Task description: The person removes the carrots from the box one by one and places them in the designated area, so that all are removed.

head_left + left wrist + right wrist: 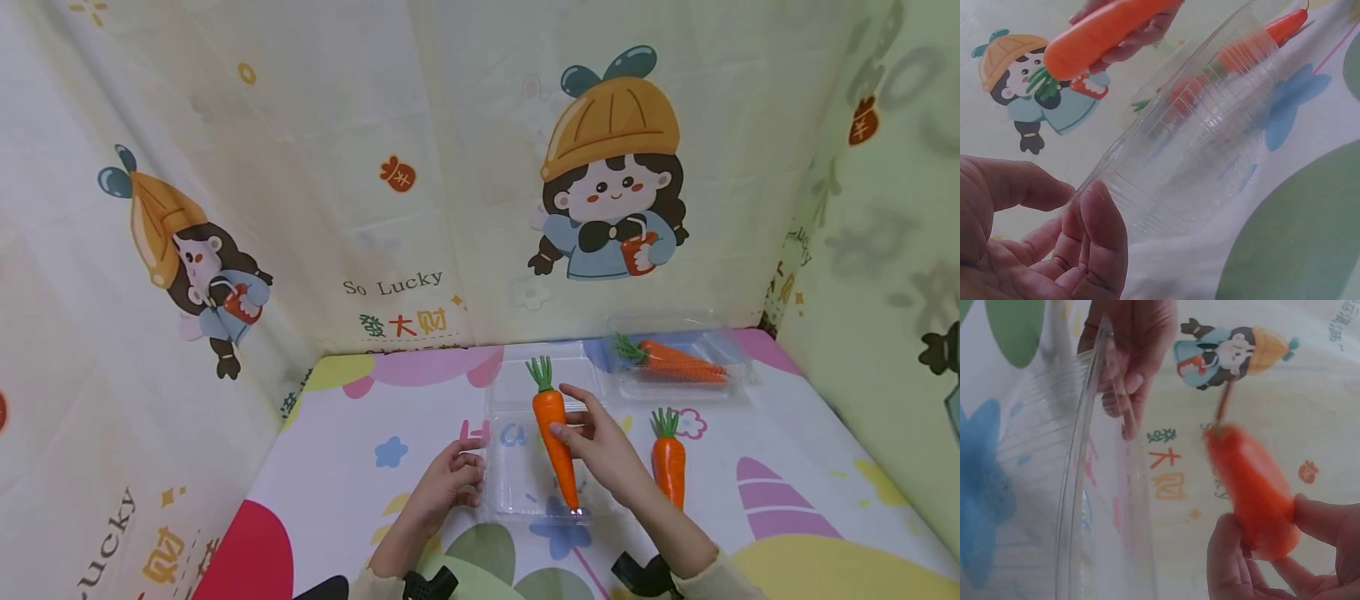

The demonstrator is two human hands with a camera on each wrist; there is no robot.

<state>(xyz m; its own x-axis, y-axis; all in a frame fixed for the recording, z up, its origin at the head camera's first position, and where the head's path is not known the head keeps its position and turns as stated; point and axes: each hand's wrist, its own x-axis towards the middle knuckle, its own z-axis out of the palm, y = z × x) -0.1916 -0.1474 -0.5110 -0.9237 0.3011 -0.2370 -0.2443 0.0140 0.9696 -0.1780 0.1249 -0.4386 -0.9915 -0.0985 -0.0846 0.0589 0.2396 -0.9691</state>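
My right hand (pixel 600 450) holds an orange toy carrot (pixel 552 425) with green leaves between thumb and fingers. The carrot hangs over an open clear plastic box (pixel 517 492), leaves toward the far side and its tip toward me. In the right wrist view the carrot (pixel 1257 494) is apart from the box wall. My left hand (pixel 444 487) is at the box's left edge; the left wrist view shows its thumb and fingers pinching the thin rim (pixel 1100 169). Another carrot (pixel 669 462) lies on the table to the right, partly hidden by my right forearm.
At the back right stands a second clear plastic box (pixel 738 371) with carrots (pixel 678 360) inside. The raised lid (pixel 517 371) of the nearer box lies toward the back. A patterned cloth covers the table (pixel 330 467), and printed curtains (pixel 480 167) enclose its back and sides.
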